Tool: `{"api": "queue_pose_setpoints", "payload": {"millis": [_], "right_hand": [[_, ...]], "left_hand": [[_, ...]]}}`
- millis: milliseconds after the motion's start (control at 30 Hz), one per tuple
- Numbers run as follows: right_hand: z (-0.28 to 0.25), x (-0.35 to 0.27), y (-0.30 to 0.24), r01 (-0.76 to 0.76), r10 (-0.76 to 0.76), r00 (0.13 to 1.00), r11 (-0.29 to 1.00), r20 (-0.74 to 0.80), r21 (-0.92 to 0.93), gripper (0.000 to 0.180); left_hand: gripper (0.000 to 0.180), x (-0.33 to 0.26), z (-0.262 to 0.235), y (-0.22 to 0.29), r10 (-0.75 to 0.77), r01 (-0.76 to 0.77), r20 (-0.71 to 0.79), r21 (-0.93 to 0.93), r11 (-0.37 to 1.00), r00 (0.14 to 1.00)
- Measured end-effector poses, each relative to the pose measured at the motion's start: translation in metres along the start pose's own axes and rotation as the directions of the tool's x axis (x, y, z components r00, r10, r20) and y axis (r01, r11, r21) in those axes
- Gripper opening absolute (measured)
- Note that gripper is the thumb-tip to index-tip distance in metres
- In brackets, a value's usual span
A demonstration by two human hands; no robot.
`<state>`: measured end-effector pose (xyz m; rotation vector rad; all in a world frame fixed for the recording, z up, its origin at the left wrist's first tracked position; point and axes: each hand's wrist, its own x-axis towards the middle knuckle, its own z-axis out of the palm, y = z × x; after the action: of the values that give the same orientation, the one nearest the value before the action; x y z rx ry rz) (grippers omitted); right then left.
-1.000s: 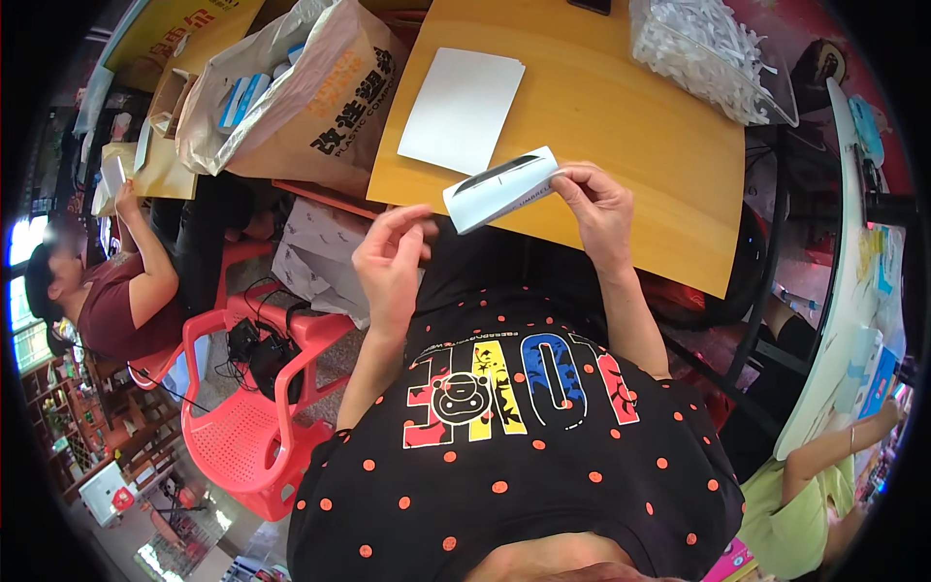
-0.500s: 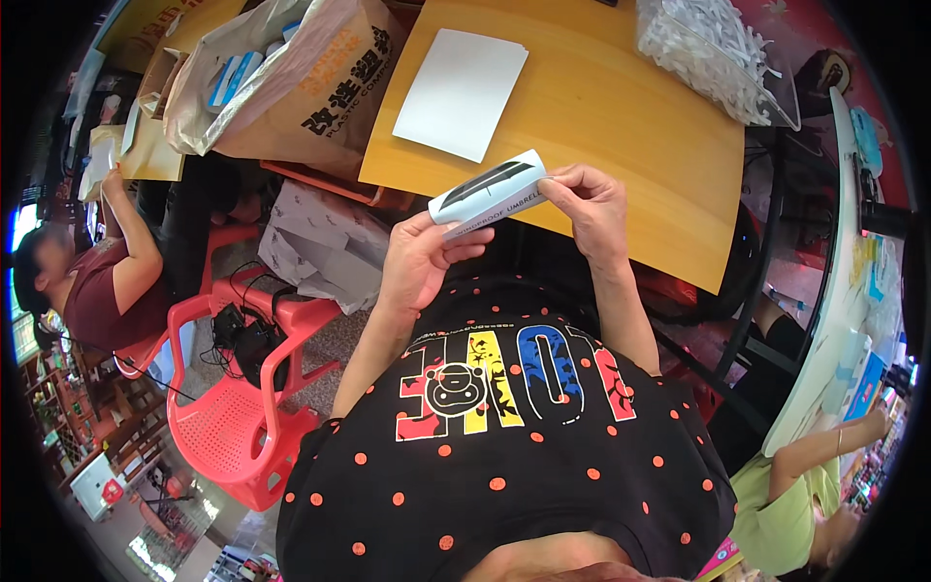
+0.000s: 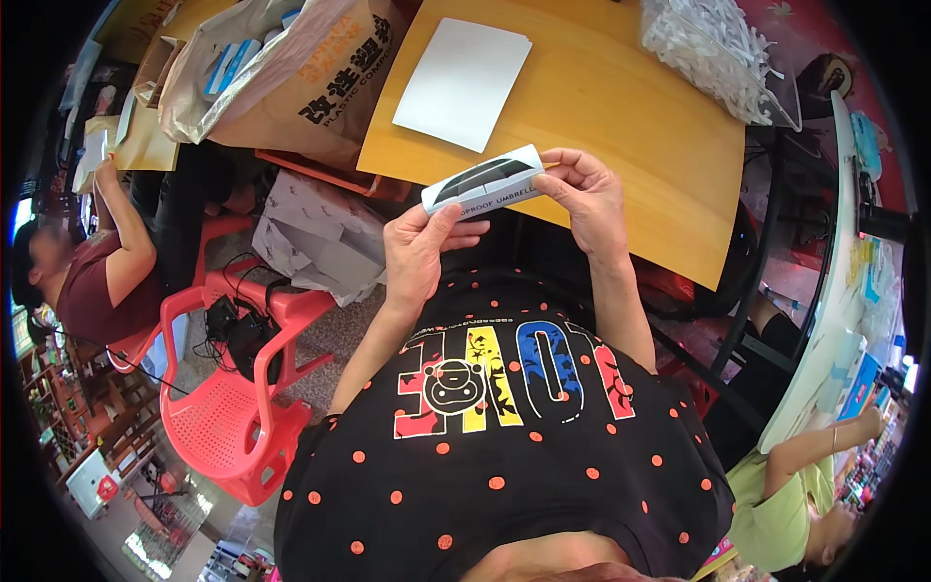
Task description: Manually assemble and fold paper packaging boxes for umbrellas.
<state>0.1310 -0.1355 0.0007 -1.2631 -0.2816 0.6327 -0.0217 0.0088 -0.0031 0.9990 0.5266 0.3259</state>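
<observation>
Between my two hands is a small, long white umbrella box (image 3: pixel 487 184) with a dark umbrella pictured on it. It is held above the near edge of the table, tilted up toward the right. My left hand (image 3: pixel 425 244) grips its left end, thumb on the printed side and fingers underneath. At the right end, my right hand (image 3: pixel 586 199) pinches the box between thumb and fingers. Beyond the box, a stack of white sheets (image 3: pixel 464 82) lies on the yellow wooden table (image 3: pixel 621 136).
A large woven sack (image 3: pixel 276 87) holding blue-and-white boxes stands at the upper left. A clear bin of white pieces (image 3: pixel 713 58) is at the upper right. A red plastic chair (image 3: pixel 218 427) with black cables stands to my left. People sit on both sides.
The box has turned slightly so its printed side faces up more. My left thumb has moved onto that side, and my right fingers have shifted at the right end.
</observation>
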Motion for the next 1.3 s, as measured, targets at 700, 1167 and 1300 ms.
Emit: {"api": "queue_pose_setpoints", "payload": {"millis": [700, 1167, 1300], "right_hand": [[0.015, -0.003, 0.006, -0.27, 0.26, 0.961, 0.957, 0.098, 0.109, 0.019], [0.014, -0.002, 0.024, -0.203, 0.195, 0.976, 0.976, 0.099, 0.083, 0.015], [0.014, -0.002, 0.023, -0.224, 0.214, 0.971, 0.97, 0.111, 0.097, 0.014]], "left_hand": [[0.031, 0.008, 0.003, -0.007, 0.0, -0.005, -0.058, -0.077, 0.997, 0.998], [0.021, 0.008, 0.005, -0.007, -0.027, 0.027, -0.019, -0.001, 1.0, 0.999], [0.02, 0.011, 0.001, -0.01, -0.042, 0.041, -0.011, -0.005, 0.999, 0.999]]}}
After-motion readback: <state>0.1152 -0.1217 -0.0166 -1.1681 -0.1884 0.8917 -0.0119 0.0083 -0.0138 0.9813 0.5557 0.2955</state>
